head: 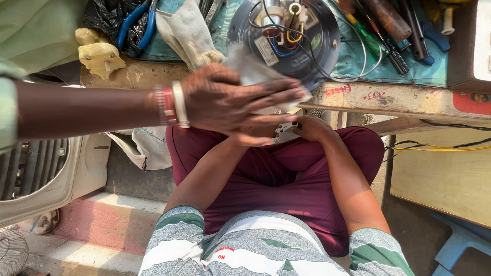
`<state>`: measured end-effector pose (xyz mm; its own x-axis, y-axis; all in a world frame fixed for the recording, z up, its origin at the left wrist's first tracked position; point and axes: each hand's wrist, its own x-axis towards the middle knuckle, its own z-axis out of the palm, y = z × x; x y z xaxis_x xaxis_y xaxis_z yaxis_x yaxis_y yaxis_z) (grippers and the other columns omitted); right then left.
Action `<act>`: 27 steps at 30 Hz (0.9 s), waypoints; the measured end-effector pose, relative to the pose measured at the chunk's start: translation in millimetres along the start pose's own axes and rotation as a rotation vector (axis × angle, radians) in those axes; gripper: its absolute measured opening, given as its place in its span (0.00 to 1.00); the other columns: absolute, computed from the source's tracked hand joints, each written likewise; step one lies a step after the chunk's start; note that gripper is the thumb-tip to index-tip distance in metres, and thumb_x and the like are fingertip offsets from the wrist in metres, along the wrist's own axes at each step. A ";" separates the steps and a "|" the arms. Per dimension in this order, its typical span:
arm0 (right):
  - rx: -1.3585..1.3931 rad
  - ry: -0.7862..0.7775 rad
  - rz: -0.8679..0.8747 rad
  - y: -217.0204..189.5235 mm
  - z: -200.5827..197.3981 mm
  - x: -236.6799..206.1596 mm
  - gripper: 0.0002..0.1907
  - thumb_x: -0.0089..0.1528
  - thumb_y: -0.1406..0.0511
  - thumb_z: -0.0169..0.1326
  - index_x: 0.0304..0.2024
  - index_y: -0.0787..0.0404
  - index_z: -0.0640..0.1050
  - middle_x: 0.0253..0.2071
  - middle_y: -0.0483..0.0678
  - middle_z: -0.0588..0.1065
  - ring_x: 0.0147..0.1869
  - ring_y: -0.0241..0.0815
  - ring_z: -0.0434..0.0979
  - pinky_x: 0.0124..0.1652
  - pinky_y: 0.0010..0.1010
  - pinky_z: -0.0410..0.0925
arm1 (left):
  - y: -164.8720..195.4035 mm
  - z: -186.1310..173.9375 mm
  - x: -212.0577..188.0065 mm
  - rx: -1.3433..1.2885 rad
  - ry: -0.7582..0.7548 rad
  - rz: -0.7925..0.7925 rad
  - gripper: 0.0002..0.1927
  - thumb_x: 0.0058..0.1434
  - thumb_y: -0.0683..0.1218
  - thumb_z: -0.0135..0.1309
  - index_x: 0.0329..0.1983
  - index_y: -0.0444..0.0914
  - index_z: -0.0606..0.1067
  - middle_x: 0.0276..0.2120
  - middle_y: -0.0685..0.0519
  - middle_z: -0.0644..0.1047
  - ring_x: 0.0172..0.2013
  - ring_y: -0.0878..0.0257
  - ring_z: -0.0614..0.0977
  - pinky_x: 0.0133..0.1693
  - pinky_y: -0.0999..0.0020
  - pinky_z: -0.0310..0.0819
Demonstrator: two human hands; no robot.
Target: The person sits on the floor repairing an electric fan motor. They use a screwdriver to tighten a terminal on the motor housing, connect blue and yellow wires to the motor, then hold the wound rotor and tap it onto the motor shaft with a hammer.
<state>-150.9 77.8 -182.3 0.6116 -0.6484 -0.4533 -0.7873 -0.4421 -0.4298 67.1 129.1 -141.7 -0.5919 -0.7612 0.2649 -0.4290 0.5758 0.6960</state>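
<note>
Two hands meet below the tabletop point(388, 97) edge: the right hand point(313, 128) is clamped on a small metal part point(284, 128). The left hand point(250, 139) lies hidden under another person's hand point(230, 99) holding a cloth point(250, 71); its grip cannot be told.

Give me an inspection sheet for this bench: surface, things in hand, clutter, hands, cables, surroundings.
Surface: worn wooden bench, partly covered by a teal cloth.
Job's things: round dark motor plate at the bench edge; small metal part at the person's hands.
Clutter: screwdrivers, blue-handled pliers, cloth glove, cream plastic part.
Grippers: left hand mostly hidden, right hand on the metal part; another person's hand, wearing bangles, lies over them with a clear plastic bag.
Cables: black, blue and yellow wires on the plate; a yellow cable at right.
Surroundings: white fan housing, blue plastic stool.
</note>
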 end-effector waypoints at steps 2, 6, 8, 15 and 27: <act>-0.021 -0.004 0.013 -3.3 -1.5 -2.4 0.22 0.63 0.51 0.56 0.50 0.57 0.81 0.47 0.56 0.80 0.55 0.58 0.79 0.55 0.47 0.70 | -19.1 24.3 -11.4 0.150 -0.128 -0.235 0.21 0.63 0.56 0.60 0.50 0.37 0.74 0.45 0.46 0.75 0.47 0.50 0.78 0.48 0.54 0.73; -0.023 0.003 0.014 -2.6 -0.4 -0.2 0.21 0.63 0.50 0.56 0.49 0.58 0.81 0.46 0.56 0.80 0.54 0.57 0.79 0.54 0.47 0.70 | -43.0 54.4 -15.8 0.303 -0.365 -0.442 0.19 0.61 0.55 0.64 0.44 0.37 0.79 0.39 0.45 0.80 0.42 0.48 0.84 0.43 0.54 0.78; -0.049 0.012 -0.015 0.4 1.6 1.6 0.21 0.63 0.50 0.57 0.48 0.59 0.82 0.46 0.57 0.80 0.54 0.58 0.78 0.54 0.47 0.70 | -46.1 56.8 -15.0 0.342 -0.371 -0.349 0.18 0.62 0.56 0.64 0.42 0.36 0.80 0.37 0.45 0.82 0.41 0.48 0.85 0.42 0.55 0.80; -0.042 0.010 -0.034 6.6 6.4 3.9 0.21 0.63 0.50 0.57 0.47 0.60 0.82 0.45 0.58 0.80 0.53 0.59 0.79 0.54 0.48 0.70 | -35.4 47.1 -13.5 0.259 -0.365 -0.482 0.18 0.58 0.55 0.65 0.43 0.37 0.81 0.38 0.43 0.83 0.42 0.45 0.85 0.43 0.50 0.78; -0.048 0.010 -0.023 11.8 7.8 6.4 0.20 0.63 0.52 0.57 0.46 0.60 0.82 0.44 0.58 0.81 0.53 0.59 0.79 0.54 0.48 0.69 | -30.5 44.4 -9.9 0.243 -0.385 -0.508 0.18 0.59 0.54 0.64 0.44 0.37 0.80 0.39 0.44 0.82 0.44 0.48 0.84 0.42 0.50 0.79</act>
<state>-155.6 73.3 -196.3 0.6288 -0.6439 -0.4358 -0.7762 -0.4862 -0.4015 55.7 132.4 -195.2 -0.4580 -0.8200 -0.3432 -0.8322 0.2599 0.4897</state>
